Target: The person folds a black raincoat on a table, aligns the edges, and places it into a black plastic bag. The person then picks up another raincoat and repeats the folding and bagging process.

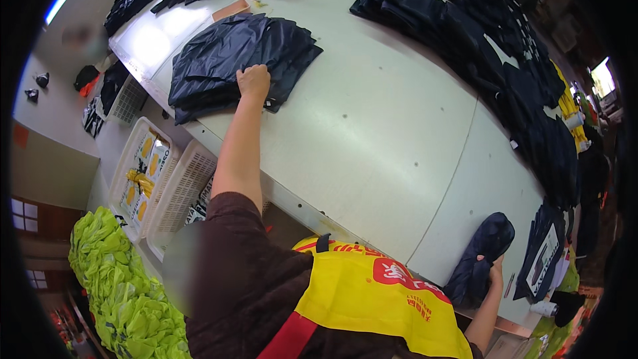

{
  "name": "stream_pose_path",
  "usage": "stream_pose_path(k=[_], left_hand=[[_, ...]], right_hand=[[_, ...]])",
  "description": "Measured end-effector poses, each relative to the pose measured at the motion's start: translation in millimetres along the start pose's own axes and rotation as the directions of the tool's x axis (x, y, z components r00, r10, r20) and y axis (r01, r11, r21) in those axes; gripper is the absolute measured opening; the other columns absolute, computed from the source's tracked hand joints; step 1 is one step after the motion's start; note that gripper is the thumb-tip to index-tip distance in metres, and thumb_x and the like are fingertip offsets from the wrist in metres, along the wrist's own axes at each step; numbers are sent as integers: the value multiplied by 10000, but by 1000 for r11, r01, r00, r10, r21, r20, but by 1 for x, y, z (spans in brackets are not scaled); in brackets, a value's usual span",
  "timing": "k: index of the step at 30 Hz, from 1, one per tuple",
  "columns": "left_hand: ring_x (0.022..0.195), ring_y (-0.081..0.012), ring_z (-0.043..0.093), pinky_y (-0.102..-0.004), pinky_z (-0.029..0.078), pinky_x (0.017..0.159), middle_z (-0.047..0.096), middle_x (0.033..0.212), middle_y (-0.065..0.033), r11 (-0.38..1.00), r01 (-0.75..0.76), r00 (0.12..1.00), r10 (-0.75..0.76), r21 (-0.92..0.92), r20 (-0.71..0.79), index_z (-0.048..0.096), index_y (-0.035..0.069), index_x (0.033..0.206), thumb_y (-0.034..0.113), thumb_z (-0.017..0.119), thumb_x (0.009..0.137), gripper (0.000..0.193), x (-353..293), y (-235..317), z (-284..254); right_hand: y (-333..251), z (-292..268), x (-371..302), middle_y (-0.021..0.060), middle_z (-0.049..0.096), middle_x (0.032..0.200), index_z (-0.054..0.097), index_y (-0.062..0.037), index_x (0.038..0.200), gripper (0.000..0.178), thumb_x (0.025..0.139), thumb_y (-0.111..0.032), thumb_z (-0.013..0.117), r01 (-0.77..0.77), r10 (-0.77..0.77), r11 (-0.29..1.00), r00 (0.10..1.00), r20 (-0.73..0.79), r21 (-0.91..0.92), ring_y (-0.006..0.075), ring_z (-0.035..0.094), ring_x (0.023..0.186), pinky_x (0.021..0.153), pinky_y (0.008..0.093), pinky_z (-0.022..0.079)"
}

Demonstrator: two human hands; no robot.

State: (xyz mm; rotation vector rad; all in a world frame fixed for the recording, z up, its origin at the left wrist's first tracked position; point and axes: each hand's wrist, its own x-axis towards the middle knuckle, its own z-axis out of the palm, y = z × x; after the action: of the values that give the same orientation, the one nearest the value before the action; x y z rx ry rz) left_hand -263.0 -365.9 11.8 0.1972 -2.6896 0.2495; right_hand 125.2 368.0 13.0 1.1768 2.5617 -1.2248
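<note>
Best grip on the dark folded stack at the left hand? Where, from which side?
To take one layer, probably pinch the right-hand edge of the dark stack, coming from the right over the white table. The layers fan out there in staggered, exposed edges, and the left hand is already at the near side.

The person wears a dark brown top (239,279) with a short left sleeve (232,205) that ends loosely above the elbow, leaving the forearm bare. Over it lies a bright yellow apron (345,316), its front printed with a rounded red emblem (384,270) bearing a white figure, and with red characters. A broad red band (290,336) runs along its left edge, and a short dark strap (323,243) crosses the far edge. The left hand (254,82) and right hand (496,270) are bare
</note>
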Motion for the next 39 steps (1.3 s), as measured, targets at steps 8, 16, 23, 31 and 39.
stream_pose_path(k=[8, 16, 23, 31, 39], left_hand=[[949, -266, 544, -463, 375, 772, 610, 800, -64, 612, -417, 873, 476, -672, -108, 641, 67, 643, 184, 599, 655, 126, -191, 194, -71], [1082, -335, 511, -376, 416, 933, 572, 1115, -170, 77, -270, 851, 486, -960, -200, 629, 21, 973, 110, 670, 784, 213, -319, 294, -123], [934, -326, 538, -371, 452, 820, 582, 991, -144, 322, -281, 855, 512, -904, -84, 654, 17, 938, 86, 664, 751, 200, -310, 290, -111], [943, -321, 553, -366, 460, 826, 589, 1019, -132, 373, -367, 765, 642, -852, -49, 660, 26, 964, 154, 693, 745, 256, -300, 281, -129], [828, -320, 595, -353, 475, 720, 618, 867, -163, 331, -4, 944, 313, -944, 106, 593, 1, 905, 137, 558, 860, 148, -285, 292, -105]], right_hand=[[29, -15, 6, 122, 504, 1266, 356, -29, 1342, 991, 496, -229, 833, 95, -107, 986, 991, 83, 140, 285, 505, 1127, 954, 375, 411], [6, -20, -15, 102, 562, 1199, 471, -24, 1263, 795, 577, -222, 820, 231, -248, 959, 964, 91, 167, 232, 542, 1069, 926, 339, 422], [9, -20, -12, 129, 546, 1217, 412, -28, 1311, 933, 505, -216, 843, 193, -206, 977, 963, 171, 92, 274, 521, 1115, 943, 346, 413], [-66, 9, -33, 224, 502, 1278, 274, -32, 1400, 1136, 463, -307, 855, 448, -389, 868, 881, 268, -213, 358, 484, 1194, 1010, 377, 376], [-128, 63, -46, 217, 606, 963, 295, 34, 1359, 1064, 514, -353, 812, 892, -607, 321, 451, 654, -318, 372, 587, 920, 797, 413, 472]])
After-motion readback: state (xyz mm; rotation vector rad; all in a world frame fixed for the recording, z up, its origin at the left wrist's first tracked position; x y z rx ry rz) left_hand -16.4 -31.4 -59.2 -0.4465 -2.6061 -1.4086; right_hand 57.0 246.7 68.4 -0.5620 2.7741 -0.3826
